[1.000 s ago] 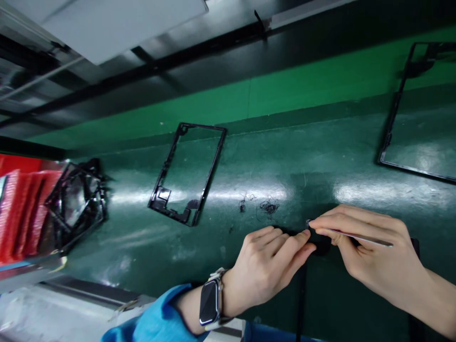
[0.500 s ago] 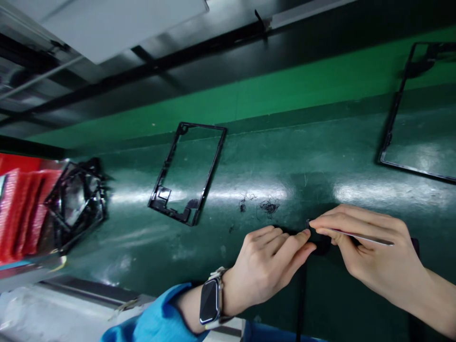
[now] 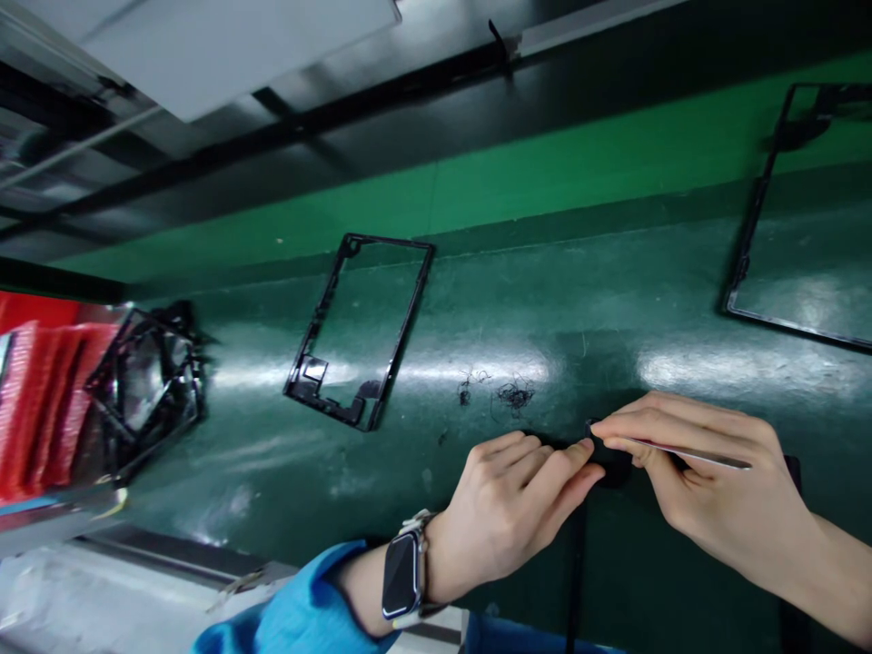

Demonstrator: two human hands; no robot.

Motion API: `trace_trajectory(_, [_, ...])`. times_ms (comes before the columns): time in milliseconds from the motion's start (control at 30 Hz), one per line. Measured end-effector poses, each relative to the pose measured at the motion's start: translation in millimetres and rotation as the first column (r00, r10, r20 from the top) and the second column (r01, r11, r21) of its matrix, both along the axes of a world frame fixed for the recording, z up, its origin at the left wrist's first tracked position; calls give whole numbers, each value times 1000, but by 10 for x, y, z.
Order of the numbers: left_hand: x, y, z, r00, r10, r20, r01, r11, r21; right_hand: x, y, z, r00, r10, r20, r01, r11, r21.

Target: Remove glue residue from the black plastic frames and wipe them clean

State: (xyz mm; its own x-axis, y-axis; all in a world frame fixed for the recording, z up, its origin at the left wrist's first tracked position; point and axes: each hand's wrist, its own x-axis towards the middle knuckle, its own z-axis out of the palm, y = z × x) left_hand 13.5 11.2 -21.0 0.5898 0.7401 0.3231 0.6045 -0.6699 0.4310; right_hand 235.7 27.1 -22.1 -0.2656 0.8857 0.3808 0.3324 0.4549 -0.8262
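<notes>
My left hand (image 3: 514, 504), with a smartwatch on the wrist, presses curled fingers onto a black frame (image 3: 617, 465) lying on the green bench top (image 3: 559, 300). My right hand (image 3: 701, 481) pinches a thin metal tool (image 3: 688, 451) like tweezers, whose tip meets the frame's corner right beside my left fingertips. Most of this frame is hidden under both hands.
A black rectangular frame (image 3: 360, 331) lies left of centre, another frame (image 3: 794, 209) at the far right. Small tufts of black debris (image 3: 510, 395) sit just beyond my hands. A pile of black frames (image 3: 146, 386) and red packaging (image 3: 41, 400) stand at the left.
</notes>
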Motion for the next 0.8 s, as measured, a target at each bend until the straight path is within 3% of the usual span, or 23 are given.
trace_trajectory(800, [-3, -4, -9, 1000, 2, 0, -2, 1000, -1, -9, -4, -22, 1000, -10, 11, 11, 1000, -11])
